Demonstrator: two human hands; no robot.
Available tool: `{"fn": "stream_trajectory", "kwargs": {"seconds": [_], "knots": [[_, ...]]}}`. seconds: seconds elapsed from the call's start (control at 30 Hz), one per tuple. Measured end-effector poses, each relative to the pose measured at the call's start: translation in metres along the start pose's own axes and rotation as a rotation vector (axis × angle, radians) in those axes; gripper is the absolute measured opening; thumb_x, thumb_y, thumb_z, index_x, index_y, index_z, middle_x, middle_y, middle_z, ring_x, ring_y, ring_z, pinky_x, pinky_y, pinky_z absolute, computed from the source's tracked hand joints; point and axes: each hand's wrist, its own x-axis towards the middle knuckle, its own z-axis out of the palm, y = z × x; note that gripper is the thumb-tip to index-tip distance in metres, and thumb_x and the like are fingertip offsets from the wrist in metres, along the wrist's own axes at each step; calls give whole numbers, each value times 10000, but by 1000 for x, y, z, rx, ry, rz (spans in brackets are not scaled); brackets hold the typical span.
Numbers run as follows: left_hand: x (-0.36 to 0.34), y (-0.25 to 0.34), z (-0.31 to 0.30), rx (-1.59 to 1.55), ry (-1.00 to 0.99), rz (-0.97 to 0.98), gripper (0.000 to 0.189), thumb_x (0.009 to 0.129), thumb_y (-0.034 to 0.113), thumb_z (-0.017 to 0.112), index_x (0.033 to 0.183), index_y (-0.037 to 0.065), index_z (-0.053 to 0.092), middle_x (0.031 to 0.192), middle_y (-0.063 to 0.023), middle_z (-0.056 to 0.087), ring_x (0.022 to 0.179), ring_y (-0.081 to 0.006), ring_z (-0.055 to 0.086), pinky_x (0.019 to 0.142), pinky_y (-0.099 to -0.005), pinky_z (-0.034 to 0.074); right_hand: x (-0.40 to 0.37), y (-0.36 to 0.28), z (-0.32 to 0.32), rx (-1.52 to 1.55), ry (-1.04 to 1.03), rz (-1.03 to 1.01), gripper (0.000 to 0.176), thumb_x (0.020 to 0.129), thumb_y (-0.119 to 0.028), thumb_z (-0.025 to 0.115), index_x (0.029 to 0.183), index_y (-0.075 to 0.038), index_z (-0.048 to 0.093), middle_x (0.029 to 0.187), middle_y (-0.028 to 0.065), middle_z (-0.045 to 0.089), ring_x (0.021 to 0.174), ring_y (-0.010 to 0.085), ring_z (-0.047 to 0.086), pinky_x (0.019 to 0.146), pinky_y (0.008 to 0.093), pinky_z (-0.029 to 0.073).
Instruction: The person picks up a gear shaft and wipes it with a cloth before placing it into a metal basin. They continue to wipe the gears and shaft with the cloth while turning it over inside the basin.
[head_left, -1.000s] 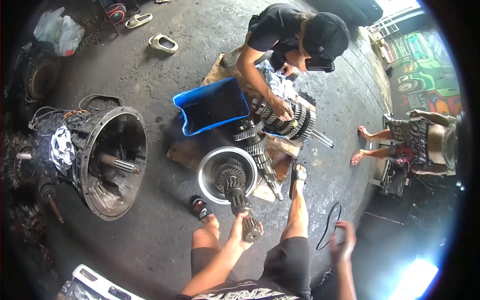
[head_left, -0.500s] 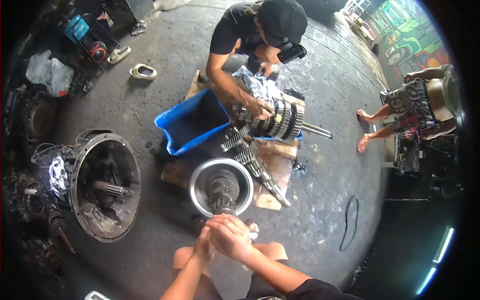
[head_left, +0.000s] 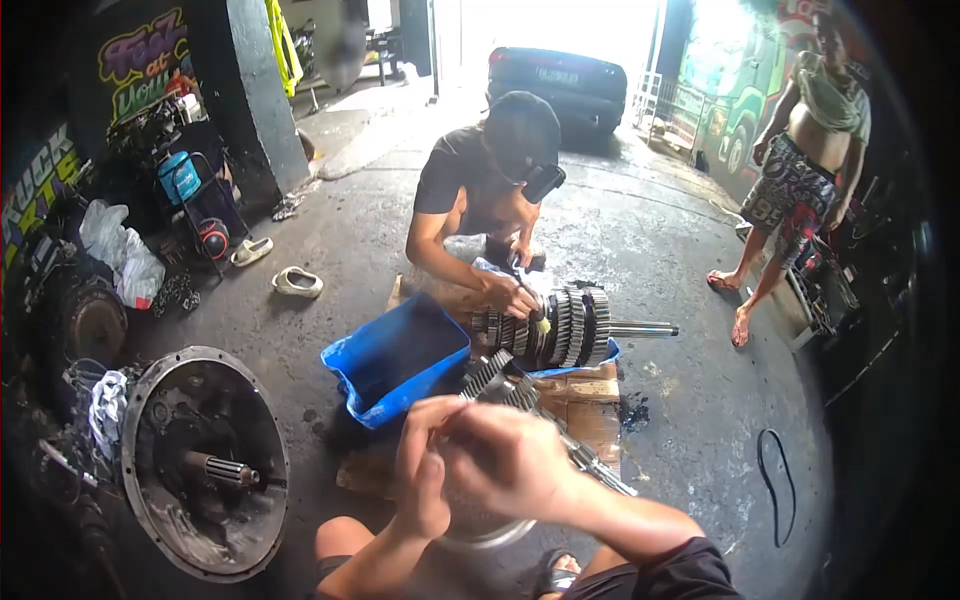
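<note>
Bell-shaped metal housing (head_left: pixel 190 520), splined shaft (head_left: pixel 228 469) jutting out; blue bin (head_left: pixel 400 350), top open; left hand (head_left: pixel 424 490), raised, fingers bent; metal bowl (head_left: pixel 490 541), directly beneath, part of its rim showing, inside hidden; right hand (head_left: pixel 518 452), fingers curled, blurred, overlapping the left, and whether either grips anything I cannot tell; gear cluster (head_left: pixel 572 328), toothed rings side by side, a co-worker's hand (head_left: pixel 512 297) over its left part; black belt (head_left: pixel 763 470), looped on the floor (head_left: pixel 690 450)

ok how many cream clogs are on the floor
2: the nearer clog lies beyond and left of the blue bin, the other clog farther left. Others may be hidden.
</note>
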Motion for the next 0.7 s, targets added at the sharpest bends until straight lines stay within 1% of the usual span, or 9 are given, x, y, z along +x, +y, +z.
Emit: {"fn": "stream_trajectory", "kwargs": {"seconds": [0.2, 0.27, 0.33, 0.4, 0.43, 0.53, 0.6, 0.67, 0.7], "knots": [[-2, -34, -17, -281, 48, -161, 575, 1064, 473, 294, 1426, 44, 419, 1376, -105, 488, 1272, -202, 467, 1023, -350, 386, 10, -9, 9, -186, 78, 158, 255, 878, -304, 646, 898, -52, 668, 824, 156, 698, 806, 355, 688, 689, 436, 545], [7, -27, -20, -324, 38, -214, 590, 1056, 487, 322, 1432, 40, 407, 1342, -111, 533, 1227, -209, 535, 969, -364, 423, 7, 3, 15, -42, 142, 183, 340, 912, -333, 611, 1013, -10, 646, 864, 184, 705, 940, 368, 680, 843, 455, 527], [18, -5, -22, -222, -40, -120, 573, 1056, 461, 333, 1440, 40, 394, 1307, -136, 549, 1195, -204, 544, 942, -358, 427, 4, 11, 22, -237, 306, 72, 439, 942, -301, 575, 1265, -4, 554, 1123, 210, 668, 1061, 376, 653, 907, 448, 512], [32, 4, -13, -160, -79, -4, 519, 1060, 420, 359, 1401, 39, 446, 1275, -135, 563, 1174, -204, 546, 952, -359, 423, 4, 5, 24, 102, 432, 133, 425, 962, -261, 558, 1307, -14, 540, 1182, 208, 634, 1066, 326, 660, 903, 419, 520], [38, 2, -10, -71, -143, 108, 485, 1056, 389, 383, 1371, 32, 474, 1264, -143, 568, 1166, -215, 549, 957, -367, 423, 5, 2, 25, 340, 450, 183, 394, 1022, -206, 473, 1353, 5, 510, 1294, 139, 590, 1187, 225, 562, 1026, 355, 437], [45, 8, 10, 122, -219, 457, 287, 979, 220, 550, 1170, 11, 598, 1093, -159, 636, 1050, -314, 601, 922, -408, 454, 4, 14, 29, 391, 718, -5, 477, 1040, -320, 320, 1369, -5, 461, 1344, 182, 564, 1235, 271, 531, 1082, 403, 393], [45, -3, 24, 232, -280, 480, 264, 940, 206, 603, 1127, 21, 622, 1026, -143, 672, 965, -331, 640, 870, -435, 483, 1, 9, 30, 723, 864, 73, 482, 1013, -314, 345, 1374, -13, 454, 1368, 192, 559, 1258, 287, 521, 1082, 412, 401], [49, -5, 23, 339, -295, 515, 277, 926, 220, 621, 1124, 27, 628, 1028, -149, 682, 947, -335, 652, 855, -446, 497, -4, 14, 16, 768, 874, 204, 476, 1001, -297, 381, 1367, -9, 478, 1340, 190, 588, 1244, 285, 539, 1065, 392, 421], [50, -4, 23, 454, -317, 546, 290, 911, 235, 639, 1120, 33, 634, 1030, -154, 691, 930, -339, 664, 840, -456, 512, -12, 9, 1, 535, 801, 293, 446, 999, -262, 407, 1339, 3, 519, 1294, 175, 626, 1192, 270, 585, 1030, 370, 453]]}}
